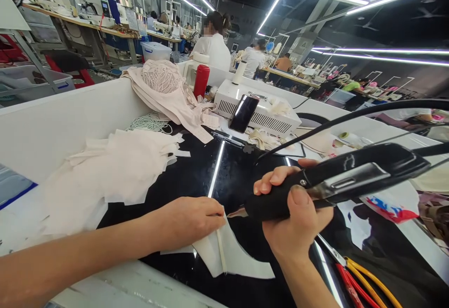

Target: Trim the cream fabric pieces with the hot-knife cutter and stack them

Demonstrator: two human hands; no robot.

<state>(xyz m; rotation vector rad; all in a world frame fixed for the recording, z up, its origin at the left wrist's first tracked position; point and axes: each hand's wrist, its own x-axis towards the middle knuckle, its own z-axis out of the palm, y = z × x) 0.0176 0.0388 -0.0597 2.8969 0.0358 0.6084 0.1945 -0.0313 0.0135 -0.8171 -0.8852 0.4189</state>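
My left hand (198, 221) is closed, with thumb and fingertips pinching the top end of a cream fabric piece (242, 254). A narrow raised seam runs down the piece, which lies curved on the glossy black work surface (168, 186). Wrapped in my right hand (298, 224) is a black corded hand tool (336, 172) with a metal lever on its side. Its thin, flat metal tip points left and ends close beside the fabric near my left fingertips; whether it touches the cloth I cannot tell.
Pale fabric pieces (115, 163) are heaped at left. Behind them are a beige lace bra (164, 83), a red bottle (201, 81), a phone (244, 113) and a white vented box (256, 104). Scissors (354, 275) lie at right. The tool's cable (351, 116) arches across. People sit farther back.
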